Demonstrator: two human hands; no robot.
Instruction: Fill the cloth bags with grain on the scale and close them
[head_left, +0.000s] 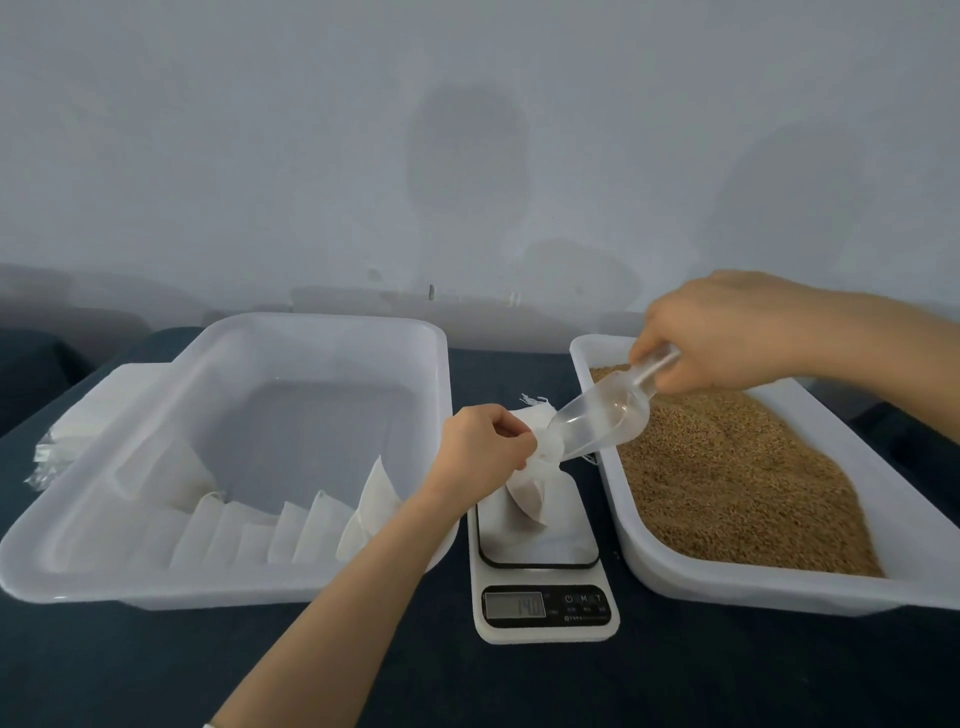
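The scale (550, 540) stands on the table (675, 675) between two trays, with its display toward the person. The left tray (322, 325) lies just beside it on the left and holds a row of filled bags (291, 530) leaning along its near wall. A stack of flat bags (78, 426) lies on the table at that tray's far-left corner. The right tray (727, 582) lies to the right of the scale and holds the grain (727, 467). A cloth bag (530, 493) rests on the scale's platform, and the left hand (483, 447) pinches its mouth. The right hand (727, 332), over the right tray's far end, holds the scoop (597, 421), whose tip is at the bag's mouth. The wall (467, 130) stands behind the table.
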